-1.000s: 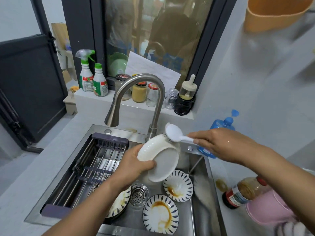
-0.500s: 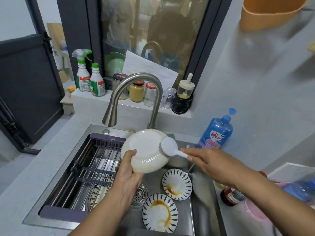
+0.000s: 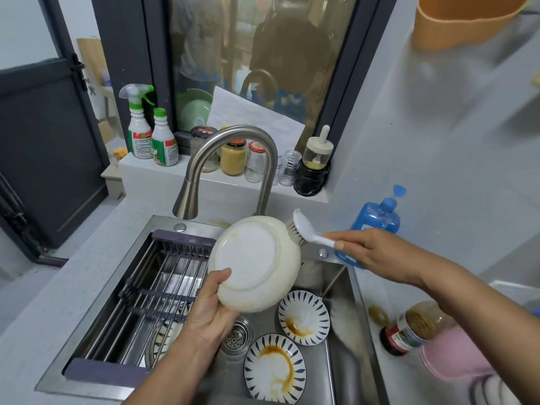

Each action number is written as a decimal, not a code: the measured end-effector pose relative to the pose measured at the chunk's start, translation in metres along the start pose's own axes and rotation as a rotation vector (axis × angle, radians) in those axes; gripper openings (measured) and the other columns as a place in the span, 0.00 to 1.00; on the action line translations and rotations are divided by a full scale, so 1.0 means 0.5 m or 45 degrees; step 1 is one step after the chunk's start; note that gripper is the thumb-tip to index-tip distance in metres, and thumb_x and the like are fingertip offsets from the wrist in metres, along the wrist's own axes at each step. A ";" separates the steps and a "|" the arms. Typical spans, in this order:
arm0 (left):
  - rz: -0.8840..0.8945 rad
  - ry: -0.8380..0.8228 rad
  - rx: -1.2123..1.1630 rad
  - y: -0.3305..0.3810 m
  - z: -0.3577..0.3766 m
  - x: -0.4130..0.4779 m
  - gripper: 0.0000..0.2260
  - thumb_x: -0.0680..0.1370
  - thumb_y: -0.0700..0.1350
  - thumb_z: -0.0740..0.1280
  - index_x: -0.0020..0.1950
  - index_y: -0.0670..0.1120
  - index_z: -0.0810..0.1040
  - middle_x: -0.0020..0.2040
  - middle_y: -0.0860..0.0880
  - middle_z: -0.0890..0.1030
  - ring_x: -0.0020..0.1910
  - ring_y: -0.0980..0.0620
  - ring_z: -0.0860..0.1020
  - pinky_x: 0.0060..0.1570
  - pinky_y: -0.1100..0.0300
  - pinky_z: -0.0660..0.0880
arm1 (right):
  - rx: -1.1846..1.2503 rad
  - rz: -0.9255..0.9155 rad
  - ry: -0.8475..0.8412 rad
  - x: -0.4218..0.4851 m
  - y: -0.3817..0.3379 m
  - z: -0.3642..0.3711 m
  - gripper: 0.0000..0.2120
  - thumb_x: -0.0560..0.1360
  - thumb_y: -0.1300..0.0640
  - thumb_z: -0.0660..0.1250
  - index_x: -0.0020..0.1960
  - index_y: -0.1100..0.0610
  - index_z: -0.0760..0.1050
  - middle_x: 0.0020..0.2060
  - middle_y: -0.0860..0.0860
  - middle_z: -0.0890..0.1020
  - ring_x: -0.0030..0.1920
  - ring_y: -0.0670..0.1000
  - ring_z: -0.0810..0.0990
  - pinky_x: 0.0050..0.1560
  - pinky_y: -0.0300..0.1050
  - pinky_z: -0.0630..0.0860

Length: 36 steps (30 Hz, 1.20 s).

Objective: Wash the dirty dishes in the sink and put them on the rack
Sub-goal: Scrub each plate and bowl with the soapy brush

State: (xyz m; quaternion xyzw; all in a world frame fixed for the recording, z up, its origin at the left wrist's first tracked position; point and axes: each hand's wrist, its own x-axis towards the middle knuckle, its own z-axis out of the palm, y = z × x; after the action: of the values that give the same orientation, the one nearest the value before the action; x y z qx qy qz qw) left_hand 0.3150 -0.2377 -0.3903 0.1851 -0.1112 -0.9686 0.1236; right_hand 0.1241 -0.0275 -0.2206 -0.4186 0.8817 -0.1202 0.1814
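My left hand [image 3: 209, 312] grips a white bowl [image 3: 254, 263] by its lower rim and holds it over the steel sink [image 3: 339, 372], its underside turned toward me. My right hand [image 3: 377, 254] holds the handle of a white dish brush [image 3: 304, 230], whose bristles touch the bowl's upper right edge. Two blue-patterned saucers with brown stains [image 3: 274, 371] [image 3: 304, 317] lie on the sink floor by the drain [image 3: 238, 336]. The roll-up rack [image 3: 146, 287] spans the sink's left half, and another patterned dish [image 3: 166, 336] shows beneath its bars.
The curved faucet [image 3: 233, 159] arches just behind the bowl. Spray bottles [image 3: 152, 133] and several jars [image 3: 233, 159] line the window ledge. A blue soap bottle [image 3: 377, 217] stands behind my right hand. A brown jar [image 3: 415, 328] and a pink cup [image 3: 455, 355] sit on the counter at right.
The bowl has been turned so its base faces me and has swung a little right. The brush has gone from the bowl's face up to its upper right rim.
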 end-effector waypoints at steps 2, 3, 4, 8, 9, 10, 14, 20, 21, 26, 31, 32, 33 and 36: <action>-0.041 -0.037 0.052 0.008 0.001 -0.003 0.45 0.60 0.37 0.83 0.75 0.41 0.69 0.68 0.36 0.78 0.66 0.36 0.77 0.70 0.31 0.66 | -0.010 0.036 0.012 0.006 -0.002 -0.011 0.16 0.84 0.43 0.58 0.70 0.33 0.72 0.39 0.41 0.81 0.34 0.43 0.75 0.37 0.34 0.69; -0.063 -0.064 0.080 0.012 0.004 -0.004 0.42 0.63 0.38 0.82 0.74 0.41 0.69 0.68 0.36 0.78 0.67 0.36 0.77 0.72 0.31 0.64 | -0.022 0.053 0.022 0.004 -0.009 -0.015 0.16 0.84 0.42 0.57 0.70 0.32 0.71 0.42 0.42 0.81 0.37 0.45 0.77 0.40 0.38 0.72; -0.069 -0.083 0.100 0.016 0.008 -0.004 0.37 0.68 0.40 0.79 0.75 0.41 0.69 0.68 0.36 0.78 0.67 0.36 0.77 0.72 0.31 0.64 | -0.067 0.057 0.024 0.000 -0.023 -0.016 0.17 0.84 0.41 0.56 0.71 0.30 0.70 0.44 0.41 0.81 0.40 0.46 0.78 0.42 0.40 0.73; -0.014 -0.186 0.197 0.022 0.034 -0.002 0.37 0.74 0.47 0.76 0.79 0.43 0.65 0.73 0.36 0.73 0.72 0.37 0.73 0.68 0.34 0.70 | -0.619 -0.092 -0.064 -0.037 -0.113 0.012 0.19 0.83 0.34 0.48 0.73 0.25 0.58 0.51 0.44 0.80 0.51 0.50 0.79 0.48 0.49 0.77; -0.013 -0.214 0.223 0.020 0.043 -0.004 0.40 0.73 0.49 0.78 0.79 0.42 0.63 0.74 0.35 0.71 0.73 0.36 0.71 0.69 0.35 0.70 | -0.705 -0.150 -0.093 -0.040 -0.132 0.030 0.19 0.83 0.34 0.46 0.74 0.26 0.55 0.54 0.46 0.81 0.55 0.53 0.80 0.49 0.50 0.77; -0.020 -0.220 0.246 0.017 0.048 -0.005 0.41 0.72 0.50 0.79 0.79 0.41 0.63 0.74 0.34 0.71 0.73 0.35 0.71 0.68 0.36 0.72 | -0.741 -0.187 -0.112 -0.036 -0.146 0.044 0.20 0.83 0.34 0.46 0.74 0.27 0.55 0.56 0.48 0.81 0.57 0.55 0.80 0.50 0.51 0.76; -0.026 -0.199 0.220 -0.009 0.036 -0.007 0.35 0.75 0.46 0.74 0.79 0.42 0.65 0.72 0.34 0.74 0.70 0.37 0.75 0.59 0.43 0.79 | -0.773 -0.084 -0.117 0.006 -0.161 0.032 0.20 0.84 0.37 0.47 0.76 0.29 0.57 0.63 0.51 0.79 0.61 0.58 0.79 0.51 0.50 0.72; 0.086 -0.148 0.256 0.011 0.033 0.005 0.31 0.75 0.43 0.74 0.77 0.44 0.68 0.70 0.37 0.76 0.69 0.38 0.76 0.62 0.37 0.76 | -0.622 -0.052 -0.257 -0.019 -0.124 0.026 0.17 0.84 0.38 0.50 0.72 0.28 0.61 0.61 0.42 0.80 0.59 0.50 0.78 0.59 0.52 0.77; 0.081 -0.154 0.253 0.009 0.034 0.005 0.35 0.73 0.44 0.77 0.77 0.44 0.68 0.71 0.36 0.75 0.70 0.37 0.75 0.64 0.37 0.75 | -0.604 -0.090 -0.273 -0.021 -0.134 0.040 0.18 0.84 0.37 0.50 0.73 0.27 0.60 0.64 0.42 0.79 0.62 0.50 0.76 0.60 0.51 0.75; 0.003 -0.151 0.243 -0.019 0.023 0.000 0.31 0.74 0.40 0.73 0.76 0.41 0.69 0.70 0.34 0.76 0.68 0.37 0.76 0.59 0.43 0.79 | -0.658 -0.014 -0.215 0.027 -0.147 0.048 0.20 0.85 0.39 0.49 0.76 0.31 0.59 0.68 0.51 0.76 0.66 0.57 0.75 0.53 0.48 0.69; 0.058 -0.116 0.226 -0.002 0.023 0.015 0.24 0.80 0.38 0.66 0.76 0.43 0.69 0.68 0.36 0.78 0.66 0.38 0.78 0.59 0.41 0.79 | -0.568 0.062 -0.324 0.016 -0.102 0.042 0.18 0.84 0.40 0.52 0.73 0.30 0.64 0.66 0.43 0.78 0.64 0.53 0.76 0.61 0.52 0.75; 0.059 -0.107 0.225 -0.001 0.020 0.018 0.24 0.80 0.39 0.66 0.76 0.43 0.69 0.68 0.36 0.78 0.67 0.38 0.78 0.60 0.40 0.78 | -0.534 0.038 -0.359 0.008 -0.105 0.049 0.18 0.84 0.40 0.53 0.74 0.30 0.63 0.69 0.41 0.77 0.68 0.52 0.74 0.64 0.52 0.74; 0.051 -0.106 0.230 -0.002 0.018 0.019 0.25 0.79 0.39 0.67 0.76 0.44 0.69 0.69 0.36 0.77 0.67 0.38 0.77 0.61 0.40 0.78 | -0.498 0.008 -0.378 0.004 -0.112 0.055 0.19 0.84 0.39 0.53 0.74 0.30 0.62 0.70 0.41 0.75 0.70 0.52 0.73 0.66 0.53 0.73; -0.008 -0.151 0.245 -0.022 0.018 0.013 0.28 0.75 0.40 0.71 0.76 0.43 0.70 0.69 0.34 0.77 0.68 0.38 0.77 0.59 0.44 0.79 | -0.505 -0.060 -0.312 0.020 -0.135 0.065 0.19 0.85 0.40 0.50 0.76 0.30 0.61 0.70 0.46 0.75 0.69 0.54 0.73 0.61 0.50 0.71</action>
State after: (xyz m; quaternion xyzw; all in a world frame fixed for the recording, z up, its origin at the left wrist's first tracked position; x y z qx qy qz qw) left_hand 0.3034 -0.2278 -0.3871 0.1390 -0.2103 -0.9630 0.0954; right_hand 0.1791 -0.0790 -0.2277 -0.4781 0.8494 0.1029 0.1985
